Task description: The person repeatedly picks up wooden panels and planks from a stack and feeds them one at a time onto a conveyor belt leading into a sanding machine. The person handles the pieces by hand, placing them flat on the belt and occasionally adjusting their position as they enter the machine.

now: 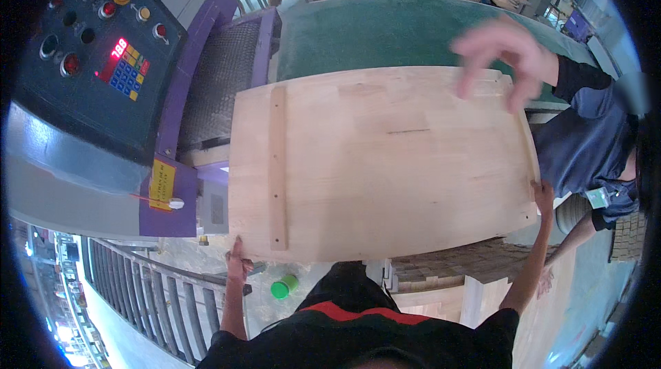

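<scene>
A large pale wooden panel (358, 162) spans the space in front of me. A narrow batten (277, 169) with several dark screw holes runs across its left part. At the near left corner, my left hand (238, 266) is closed on the panel's edge, thumb on top. My right hand (543, 198) grips the right edge near its front corner, fingers partly hidden below. A co-worker's hand (502, 56), smeared by motion, is over the far right corner; whether it touches the wood I cannot tell. That person's other hand (544, 281) hangs low at the right.
A purple and grey machine with a control panel (96, 38) and a patterned metal bed (224, 83) stands left. Behind the wood lies a green surface (385, 35). Stacked wood pieces (454, 266), a green-lidded container (283, 287) and a railing (148, 290) are nearer me.
</scene>
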Demonstrator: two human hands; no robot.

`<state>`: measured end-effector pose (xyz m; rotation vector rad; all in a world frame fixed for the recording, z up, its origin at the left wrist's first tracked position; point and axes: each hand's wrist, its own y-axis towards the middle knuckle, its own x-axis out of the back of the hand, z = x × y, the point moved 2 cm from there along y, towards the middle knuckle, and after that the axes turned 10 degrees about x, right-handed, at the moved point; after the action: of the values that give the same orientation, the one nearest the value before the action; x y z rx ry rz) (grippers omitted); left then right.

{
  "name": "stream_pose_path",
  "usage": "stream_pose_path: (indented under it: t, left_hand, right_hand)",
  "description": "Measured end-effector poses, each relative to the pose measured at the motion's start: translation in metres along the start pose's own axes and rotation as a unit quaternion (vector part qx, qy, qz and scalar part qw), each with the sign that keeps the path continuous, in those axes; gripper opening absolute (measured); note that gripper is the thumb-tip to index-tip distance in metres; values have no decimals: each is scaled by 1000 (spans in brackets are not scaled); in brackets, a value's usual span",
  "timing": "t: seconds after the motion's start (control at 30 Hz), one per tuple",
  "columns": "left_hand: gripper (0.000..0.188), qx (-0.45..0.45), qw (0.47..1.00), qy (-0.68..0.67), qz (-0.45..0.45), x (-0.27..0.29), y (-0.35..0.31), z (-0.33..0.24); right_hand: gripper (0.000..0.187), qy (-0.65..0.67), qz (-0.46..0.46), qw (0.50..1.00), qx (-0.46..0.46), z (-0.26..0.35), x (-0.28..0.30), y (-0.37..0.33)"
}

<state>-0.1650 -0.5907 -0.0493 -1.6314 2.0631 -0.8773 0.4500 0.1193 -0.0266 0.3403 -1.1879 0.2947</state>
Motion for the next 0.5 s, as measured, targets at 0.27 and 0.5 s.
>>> stream_pose_path:
  t: [0.27, 0.5]
  left_hand:
    - [47, -19, 998, -22, -47, -4, -8, -10]
    - [48, -24, 1000, -11, -15, -13, -14, -10]
  right_hand:
    - [47, 619, -92, 741, -242, 144, -55, -189]
    - [41, 590, -194, 750, -227, 230, -93, -184]
